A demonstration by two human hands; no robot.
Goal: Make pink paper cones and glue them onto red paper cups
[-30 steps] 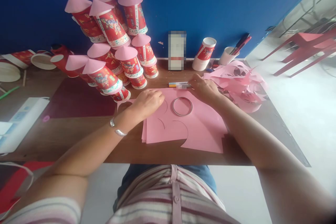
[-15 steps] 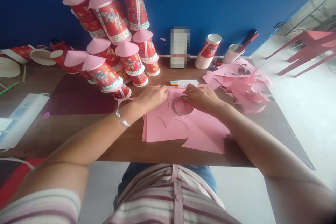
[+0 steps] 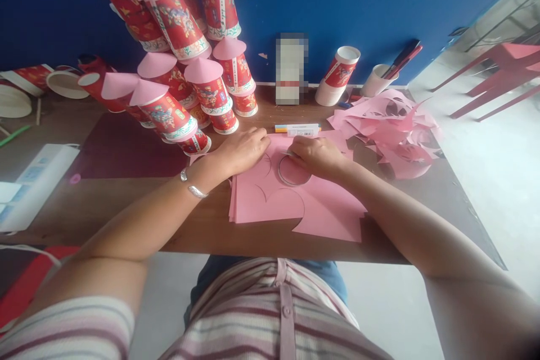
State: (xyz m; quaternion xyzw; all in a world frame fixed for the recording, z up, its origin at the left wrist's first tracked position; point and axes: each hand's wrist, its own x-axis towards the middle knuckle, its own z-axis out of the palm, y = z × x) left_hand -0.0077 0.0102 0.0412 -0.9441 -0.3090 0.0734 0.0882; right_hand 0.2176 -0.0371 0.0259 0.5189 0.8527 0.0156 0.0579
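Observation:
Sheets of pink paper (image 3: 270,208) lie stacked at the front of the table, with curved lines and a cut-out curve along the near side. A thin pale ring (image 3: 294,185) lies flat on them. My right hand (image 3: 316,154) is closed, its fingertips gripping the ring's far right side; the fingertips are partly hidden. At the back left of the sheets, my left hand (image 3: 248,149) has its fingers curled down onto the pink paper. Just beyond both hands is a white marker (image 3: 302,130) beside an orange and blue one.
Red paper-cup towers with pink cone tops (image 3: 205,87) stand at the left. Pink paper scraps (image 3: 388,129) are heaped at the right. Behind are a red-and-white cup stack (image 3: 340,76), a pen cup (image 3: 377,81) and a blurred upright object (image 3: 291,70). A white power strip (image 3: 36,188) lies at left.
The whole view has shifted slightly upward. Both hands stay in nearly the same places, and the ring and paper have hardly moved.

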